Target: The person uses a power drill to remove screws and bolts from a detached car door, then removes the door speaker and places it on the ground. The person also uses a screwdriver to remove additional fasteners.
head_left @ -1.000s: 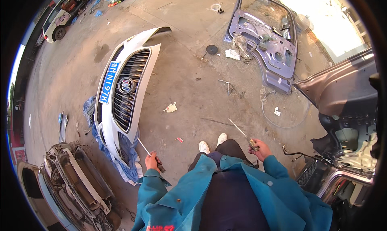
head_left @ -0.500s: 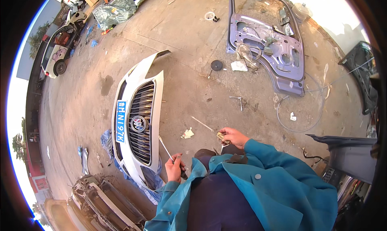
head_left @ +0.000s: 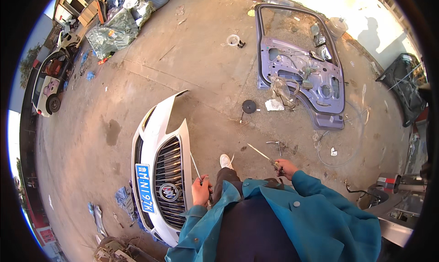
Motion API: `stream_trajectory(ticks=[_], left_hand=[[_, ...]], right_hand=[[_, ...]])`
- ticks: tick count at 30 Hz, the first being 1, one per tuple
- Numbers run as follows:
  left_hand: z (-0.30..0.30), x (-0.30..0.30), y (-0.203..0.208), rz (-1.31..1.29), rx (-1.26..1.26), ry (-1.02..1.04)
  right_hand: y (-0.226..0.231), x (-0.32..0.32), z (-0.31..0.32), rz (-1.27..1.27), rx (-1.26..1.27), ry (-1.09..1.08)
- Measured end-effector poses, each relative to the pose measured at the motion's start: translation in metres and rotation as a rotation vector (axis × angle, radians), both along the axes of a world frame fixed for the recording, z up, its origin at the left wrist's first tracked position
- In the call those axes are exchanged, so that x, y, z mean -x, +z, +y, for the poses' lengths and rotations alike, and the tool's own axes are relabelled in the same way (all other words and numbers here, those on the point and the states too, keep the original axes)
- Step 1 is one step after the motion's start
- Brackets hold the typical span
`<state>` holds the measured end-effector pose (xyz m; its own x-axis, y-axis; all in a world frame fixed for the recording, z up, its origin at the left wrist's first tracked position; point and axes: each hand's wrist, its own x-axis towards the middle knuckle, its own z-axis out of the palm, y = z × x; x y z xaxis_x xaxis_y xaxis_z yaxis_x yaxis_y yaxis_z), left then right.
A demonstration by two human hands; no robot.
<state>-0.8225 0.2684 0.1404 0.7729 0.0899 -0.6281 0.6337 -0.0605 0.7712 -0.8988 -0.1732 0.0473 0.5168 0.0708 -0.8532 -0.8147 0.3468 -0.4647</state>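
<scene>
My left hand is closed around a screwdriver, its long metal shaft pointing up and away; the dark handle is mostly hidden by my fingers. My right hand grips a second long-shafted tool, which looks like a screwdriver with a worn yellowish handle, its tip pointing forward and left. Just left of my left hand a white car bumper with a dark slatted grille and a blue licence plate lies on the ground. Neither shaft visibly touches the bumper.
A purple car door lies ahead right, with a hose looping beside it. A small metal tool, a black disc and wrapped bundles lie on the ground. A dark panel leans at the right; metal parts stand nearer.
My view has shifted, and a white shoe now shows ahead of me. Both hands still hold their tools; the right one sits farther from the left than before.
</scene>
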Motion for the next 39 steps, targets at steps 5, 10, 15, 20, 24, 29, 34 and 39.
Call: stream_trajectory(ticks=[5,10,15,20,24,29,34,39], left_hand=[[0.05,-0.161,0.028,0.02,-0.1,-0.088],[0.067,-0.325,0.019,-0.019,-0.172,-0.136],[0.002,-0.466,0.025,0.05,-0.165,-0.221],[-0.065,-0.584,0.015,0.139,-0.086,-0.293],[-0.08,-0.687,0.024,0.182,-0.147,-0.335],[-0.154,-0.838,0.036,0.09,-0.214,-0.53],[-0.232,-0.966,0.008,0.106,-0.192,-0.718],[-0.298,-1.094,-0.029,0.224,-0.14,-0.994]], right_hand=[[-0.045,-0.019,-0.047,0.182,0.176,-0.4],[-0.04,-0.088,-0.034,0.197,0.278,-0.607],[-0.102,-0.155,-0.013,0.466,0.187,-0.566],[-0.18,-0.251,-0.011,0.557,0.097,-0.573],[-0.111,-0.446,-0.048,0.246,0.053,-0.665],[-0.039,-0.59,-0.103,-0.07,0.207,-0.732],[-0.053,-0.63,-0.099,0.084,0.308,-0.926],[-0.085,-0.628,-0.05,0.536,0.296,-0.957]])
